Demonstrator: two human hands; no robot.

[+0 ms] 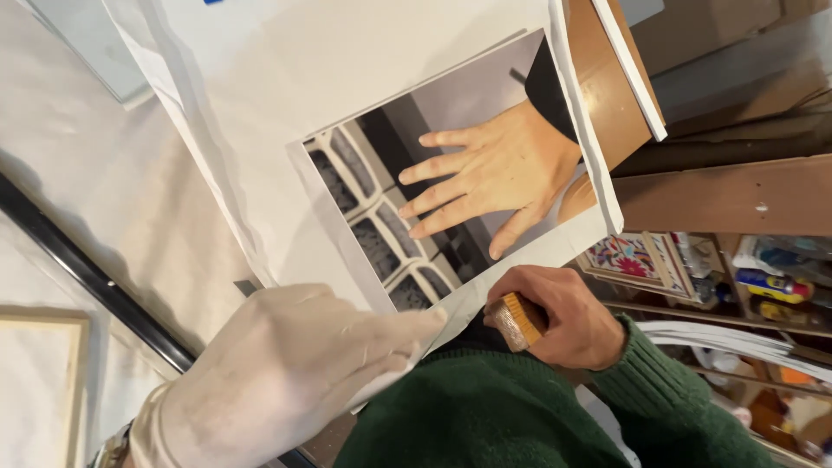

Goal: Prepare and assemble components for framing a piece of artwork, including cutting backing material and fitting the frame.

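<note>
Print [407, 217]: a large photographic sheet with a white border lies on a white board [286, 78], tilted diagonally across the head view. Left hand [286, 373], in a white glove, is open and flat, fingers extended, pressing on the print's lower white edge near its corner. Right hand [563, 316], bare, with a green sleeve [659, 390], is closed around a wooden handle [518, 319]; the tool's working end is hidden, so its kind cannot be told. This hand sits just beside the print's lower edge. A second person's hand [494, 169], bare with a dark sleeve, lies open and flat on the picture area, fingers spread, near the print's right side. A black bar [87, 269] runs diagonally over the white surface at left. A pale wooden frame [43, 381] shows at the lower left corner. Brown cardboard [607, 69] stands at the print's upper right edge. Shelves [737, 277] with bottles and small coloured items fill the right side.
</note>
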